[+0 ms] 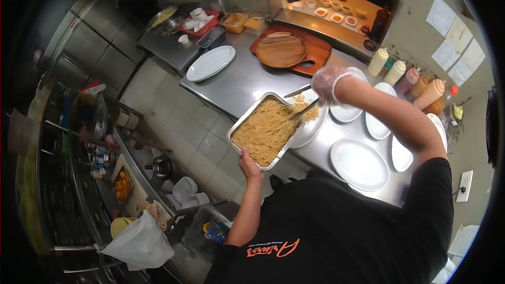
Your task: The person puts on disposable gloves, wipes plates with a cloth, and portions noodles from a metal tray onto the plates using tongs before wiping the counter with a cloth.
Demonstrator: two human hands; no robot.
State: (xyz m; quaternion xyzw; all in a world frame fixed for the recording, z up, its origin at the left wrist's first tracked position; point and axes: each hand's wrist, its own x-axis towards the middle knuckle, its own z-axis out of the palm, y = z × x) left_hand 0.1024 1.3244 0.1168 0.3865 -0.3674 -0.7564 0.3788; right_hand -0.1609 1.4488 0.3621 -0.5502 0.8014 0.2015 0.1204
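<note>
A metal tray [231,132] full of noodles [265,132] is tilted at the edge of the steel counter. My left hand [249,166] holds the tray by its near rim, with the fingers hidden under it. In a clear plastic glove, my right hand [327,85] is closed on metal tongs [311,107]. The tips of the tongs are in the noodles at the tray's right side. Just beyond the tray, a white plate [314,130] bears a portion of noodles.
More white oval plates [360,164] lie on the right of the steel counter [239,92]. Wooden boards [281,50] and an oval plate [211,63] are farther back. Squeeze bottles [377,62] line the wall. A plastic bag [138,244] hangs at lower left.
</note>
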